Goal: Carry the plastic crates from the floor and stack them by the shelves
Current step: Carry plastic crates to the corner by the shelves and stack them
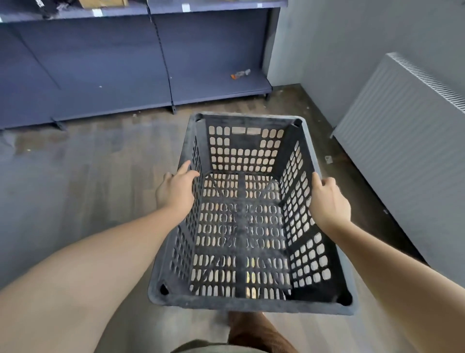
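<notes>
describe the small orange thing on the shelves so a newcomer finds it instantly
Start at the blue shelves along the far wall and take the bottom shelf, right bay, beside the grey wall. The orange item lies near its right end, the only bright thing on that shelf; too small to identify.

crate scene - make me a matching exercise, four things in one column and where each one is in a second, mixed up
Things:
1. crate
2. radiator
3. small orange item
4. cardboard box

Places:
A. against the right wall
B. on the upper shelf
C. gripped by its long rims between left hand and right hand
D. on the bottom shelf

Pairs: 1-C, 2-A, 3-D, 4-B
</notes>
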